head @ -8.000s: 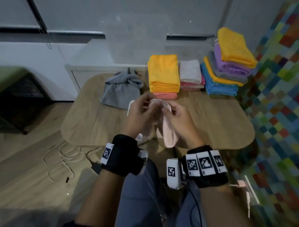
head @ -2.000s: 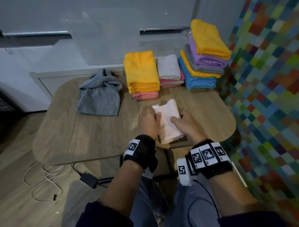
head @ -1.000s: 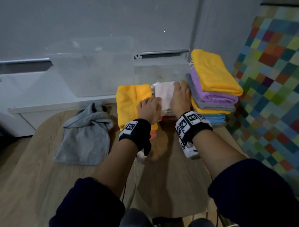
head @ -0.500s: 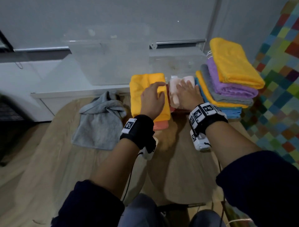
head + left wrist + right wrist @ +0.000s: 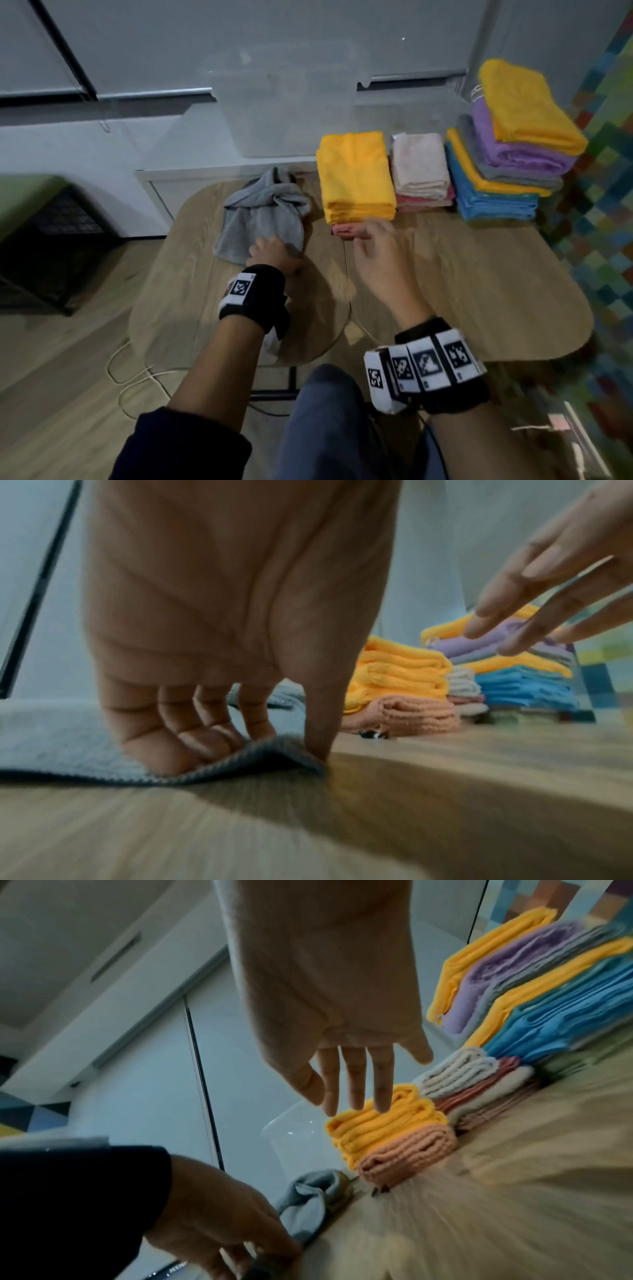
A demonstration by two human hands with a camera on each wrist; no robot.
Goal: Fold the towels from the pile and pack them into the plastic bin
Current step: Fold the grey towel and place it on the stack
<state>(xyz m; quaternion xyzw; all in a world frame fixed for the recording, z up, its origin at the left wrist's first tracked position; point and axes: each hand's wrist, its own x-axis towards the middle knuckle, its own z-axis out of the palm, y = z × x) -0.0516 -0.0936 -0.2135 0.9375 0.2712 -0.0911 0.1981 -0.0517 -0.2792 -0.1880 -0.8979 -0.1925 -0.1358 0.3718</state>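
A crumpled grey towel (image 5: 262, 212) lies on the wooden table (image 5: 462, 274) at the back left. My left hand (image 5: 274, 251) is on its near corner. In the left wrist view my fingers (image 5: 192, 739) curl onto the grey towel (image 5: 51, 745) and my thumb pinches its raised edge. My right hand (image 5: 380, 240) hovers open and empty over the table, just in front of the yellow stack (image 5: 356, 174); its fingers (image 5: 352, 1085) are straight. The folded pale pink towel (image 5: 419, 164) tops the middle stack. The clear plastic bin (image 5: 284, 113) stands on the ledge behind.
A tall stack of folded blue, yellow, grey and purple towels (image 5: 507, 147) fills the table's back right corner. A coral towel (image 5: 346, 229) sits under the yellow stack. A dark crate (image 5: 51, 246) stands on the floor at left, with a white cable (image 5: 130, 373) near the table.
The pale pink towel was folded and laid on the middle stack. Both hands have left the stacks: the left went down to the grey towel's corner, the right drew back empty.
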